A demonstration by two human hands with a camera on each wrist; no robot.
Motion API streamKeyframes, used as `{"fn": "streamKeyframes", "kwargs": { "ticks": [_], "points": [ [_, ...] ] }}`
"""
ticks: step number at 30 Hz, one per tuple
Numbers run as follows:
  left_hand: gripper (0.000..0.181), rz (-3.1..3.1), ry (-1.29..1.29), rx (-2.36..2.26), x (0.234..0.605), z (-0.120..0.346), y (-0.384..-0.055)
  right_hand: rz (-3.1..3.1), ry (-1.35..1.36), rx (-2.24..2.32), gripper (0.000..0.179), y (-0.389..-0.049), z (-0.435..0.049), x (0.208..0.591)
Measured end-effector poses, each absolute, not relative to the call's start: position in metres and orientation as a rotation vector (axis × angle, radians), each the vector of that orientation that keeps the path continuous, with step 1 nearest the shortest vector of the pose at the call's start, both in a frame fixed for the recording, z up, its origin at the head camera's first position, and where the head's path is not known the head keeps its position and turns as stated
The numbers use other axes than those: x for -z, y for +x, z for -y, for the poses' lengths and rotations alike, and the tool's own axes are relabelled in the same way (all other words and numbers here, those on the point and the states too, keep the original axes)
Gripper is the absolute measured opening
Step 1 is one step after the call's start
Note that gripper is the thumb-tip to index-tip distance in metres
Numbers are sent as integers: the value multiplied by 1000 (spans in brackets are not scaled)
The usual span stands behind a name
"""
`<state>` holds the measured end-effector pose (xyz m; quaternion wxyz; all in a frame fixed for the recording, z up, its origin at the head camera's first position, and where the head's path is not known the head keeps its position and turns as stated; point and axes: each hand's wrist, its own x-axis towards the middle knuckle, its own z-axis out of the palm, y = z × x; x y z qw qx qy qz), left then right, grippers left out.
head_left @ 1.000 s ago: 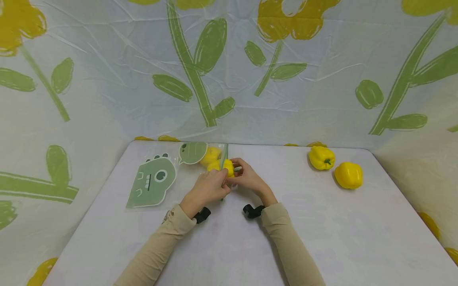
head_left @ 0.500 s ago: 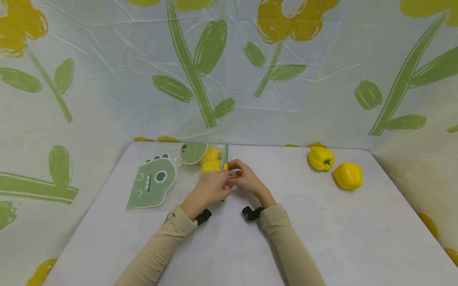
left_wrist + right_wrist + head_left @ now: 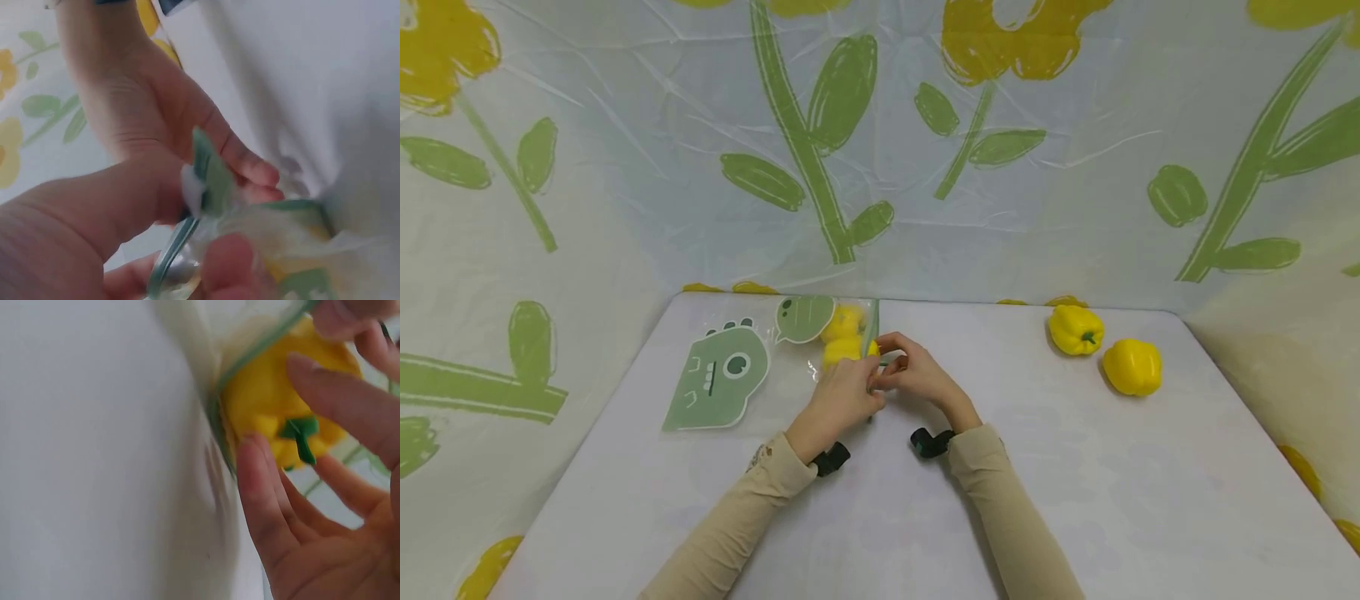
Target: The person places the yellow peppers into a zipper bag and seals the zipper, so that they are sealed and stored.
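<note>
A clear zip bag [image 3: 718, 379] with a green dinosaur print lies on the table, its green-edged mouth facing right. My left hand [image 3: 844, 392] pinches the near part of this mouth; the zip strip [image 3: 212, 178] stands up between thumb and fingers in the left wrist view. At the opening, my right hand [image 3: 922, 379] holds a yellow bell pepper [image 3: 256, 397] by its stem end, fingertips around the green stem [image 3: 300, 434]. Most of that pepper is inside the bag. Behind it another yellow pepper [image 3: 847, 319] shows through the plastic.
Two more yellow bell peppers [image 3: 1075, 330] [image 3: 1132, 367] sit at the back right of the white table [image 3: 1075, 500]. A flower-printed curtain [image 3: 700, 125] hangs behind the table and along its sides. Black wrist cameras [image 3: 931, 443] are worn at both sleeves.
The pepper in my right hand has moved left, deeper into the bag. My right hand followed it to the mouth. My left hand stays on the bag's edge.
</note>
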<state>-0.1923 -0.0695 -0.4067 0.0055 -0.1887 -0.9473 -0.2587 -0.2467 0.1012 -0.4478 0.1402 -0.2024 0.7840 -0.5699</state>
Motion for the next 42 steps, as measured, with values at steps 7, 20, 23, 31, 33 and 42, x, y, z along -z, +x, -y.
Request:
{"fn": "streamKeyframes", "kwargs": {
  "ticks": [7,20,23,31,33,42],
  "points": [
    [24,2842,-587,992,417,76,-190,-2130,-530,1765,48,-251,-117,450],
    [23,2711,-662,956,430,78,-189,-2267,-355,1831,17,-250,-114,451],
    [22,2694,-680,955,430,78,-189,-2253,-366,1879,16,-250,-110,451],
    [22,2694,-716,1006,429,79,-190,-2225,-379,1932,14,-248,-97,455],
    [23,2690,-720,1020,430,79,-190,-2219,-384,1950,14,-247,-94,456],
    [27,2656,-754,1085,432,78,-190,-2329,-322,1909,14,-241,-79,454]
  ]
}}
